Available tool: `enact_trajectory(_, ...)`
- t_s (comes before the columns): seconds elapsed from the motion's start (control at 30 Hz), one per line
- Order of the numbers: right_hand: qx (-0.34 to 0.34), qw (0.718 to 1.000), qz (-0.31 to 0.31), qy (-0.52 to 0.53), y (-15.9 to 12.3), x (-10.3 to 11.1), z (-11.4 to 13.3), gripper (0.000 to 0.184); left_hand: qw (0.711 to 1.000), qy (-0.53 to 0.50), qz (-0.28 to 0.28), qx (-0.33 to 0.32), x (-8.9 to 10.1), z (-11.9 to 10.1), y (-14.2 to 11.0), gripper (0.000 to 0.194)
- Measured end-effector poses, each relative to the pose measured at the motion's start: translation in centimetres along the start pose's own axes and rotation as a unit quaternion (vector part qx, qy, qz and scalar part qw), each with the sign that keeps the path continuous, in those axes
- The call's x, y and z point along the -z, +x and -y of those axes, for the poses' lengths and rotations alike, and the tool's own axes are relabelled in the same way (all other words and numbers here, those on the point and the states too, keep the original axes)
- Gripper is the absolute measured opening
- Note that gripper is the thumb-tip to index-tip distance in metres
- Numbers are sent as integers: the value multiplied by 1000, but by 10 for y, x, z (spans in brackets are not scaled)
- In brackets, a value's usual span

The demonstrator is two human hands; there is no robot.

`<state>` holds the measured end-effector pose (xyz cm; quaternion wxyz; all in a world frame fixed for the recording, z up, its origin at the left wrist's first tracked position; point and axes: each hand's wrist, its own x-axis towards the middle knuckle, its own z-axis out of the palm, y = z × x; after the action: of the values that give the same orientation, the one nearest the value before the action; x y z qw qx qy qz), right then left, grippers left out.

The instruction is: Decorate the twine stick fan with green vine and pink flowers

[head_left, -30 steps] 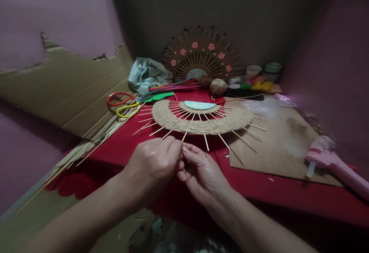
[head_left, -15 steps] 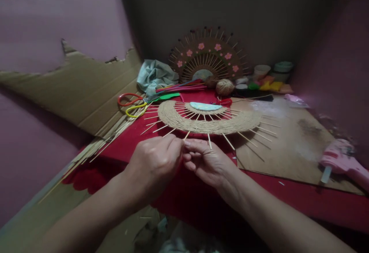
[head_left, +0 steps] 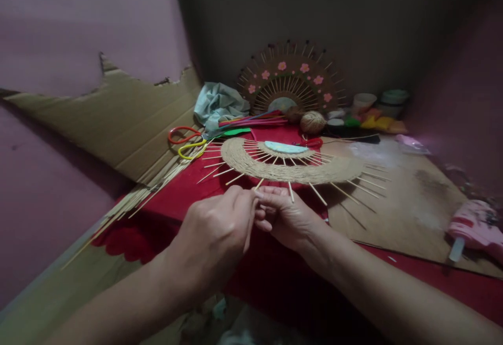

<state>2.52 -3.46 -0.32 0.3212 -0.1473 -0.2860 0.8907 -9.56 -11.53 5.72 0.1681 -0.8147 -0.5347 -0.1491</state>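
A half-round woven fan (head_left: pixel 291 173) lies over the red cloth, its thin wooden sticks jutting out past a band of twine, with a pale blue half-disc (head_left: pixel 286 147) at its centre. At its near edge, my left hand (head_left: pixel 220 224) is closed, fingers curled and thumb side against my right hand. My right hand (head_left: pixel 293 222) pinches with thumb and fingers at the same place. Between them is the tip of one wooden stick (head_left: pixel 260 183); its end is hidden by the fingers.
Scissors (head_left: pixel 190 146) and loose sticks (head_left: pixel 145 198) lie left. A finished-looking flowered fan (head_left: pixel 291 75) stands behind, near a twine ball (head_left: pixel 313 122) and grey-blue cloth (head_left: pixel 220 104). Cardboard (head_left: pixel 393 193) and a pink glue gun (head_left: pixel 477 227) lie right, on the red cloth (head_left: pixel 165 203).
The whole view has shifted slightly, so the surroundings sit further right. Both hands stay at the same stick, with the left hand turned slightly and its fingers a bit lower.
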Motion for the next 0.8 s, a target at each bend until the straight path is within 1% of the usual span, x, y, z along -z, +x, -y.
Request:
enact_trajectory(0.07,4,1000,-2,-6,1,-1,2,16,997,-62,-22,50,0,0,-3,21)
enact_trajectory(0.13,6,1000,-1,-6,1,-2,3,16,991,-98,-49,75,-2,-2,-6,18)
enact_trajectory(0.17,6,1000,0,-4,1,-3,3,16,990,-99,-64,73,-3,-3,-7,17)
enact_trajectory(0.23,6,1000,3,1,1,-3,3,16,993,-73,-81,47,-9,-6,-8,17)
enact_trajectory(0.33,1,1000,2,6,0,-2,2,16,997,-22,-73,-1,-18,-9,-8,21)
enact_trajectory(0.4,2,1000,8,7,-2,-1,2,16,998,-5,-67,-7,-22,-7,-9,23)
enact_trajectory(0.47,4,1000,14,8,-3,1,2,14,998,-18,-66,2,-24,-2,-9,23)
enact_trajectory(0.63,8,1000,18,15,-5,1,2,14,991,-116,-45,50,-20,15,-7,20)
enact_trajectory(0.7,11,1000,17,16,-4,1,2,14,990,-122,-32,57,-17,21,-4,19)
enact_trajectory(0.8,13,1000,12,14,-3,1,1,13,994,-96,-12,49,-12,24,0,20)
